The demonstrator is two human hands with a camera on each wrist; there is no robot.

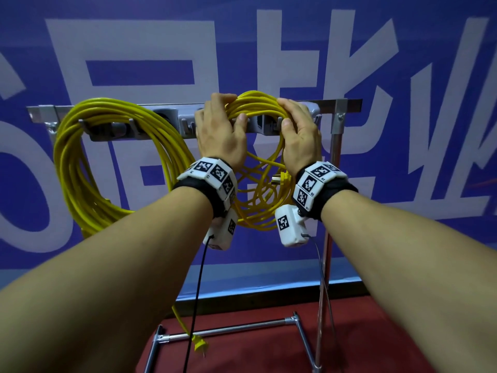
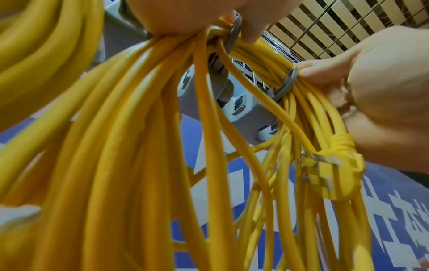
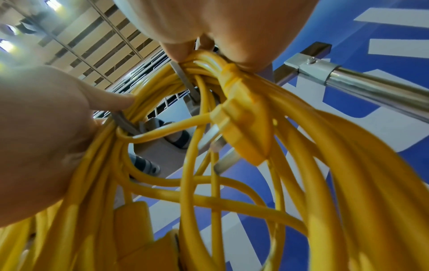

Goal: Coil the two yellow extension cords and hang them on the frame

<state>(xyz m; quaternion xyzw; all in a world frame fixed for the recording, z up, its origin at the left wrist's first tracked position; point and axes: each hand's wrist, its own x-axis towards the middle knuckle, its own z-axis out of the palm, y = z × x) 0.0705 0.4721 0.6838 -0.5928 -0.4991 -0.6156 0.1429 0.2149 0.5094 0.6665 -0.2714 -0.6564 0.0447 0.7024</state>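
One yellow cord coil (image 1: 80, 168) hangs from the left hooks of the grey hook rail (image 1: 161, 117); its plug (image 1: 200, 345) dangles near the floor. The second yellow coil (image 1: 255, 106) lies across the rail's right part. My left hand (image 1: 223, 114) grips its top on the left, and my right hand (image 1: 290, 114) grips it on the right. In the left wrist view the strands (image 2: 139, 146) pass over two grey hooks (image 2: 287, 80). The coil's plug (image 3: 246, 124) hangs just under my right hand (image 3: 220, 23).
The rail sits on a metal tube frame with an upright pole (image 1: 332, 184) at the right and base bars (image 1: 228, 329) on the red floor. A blue banner with white letters (image 1: 134, 49) stands close behind.
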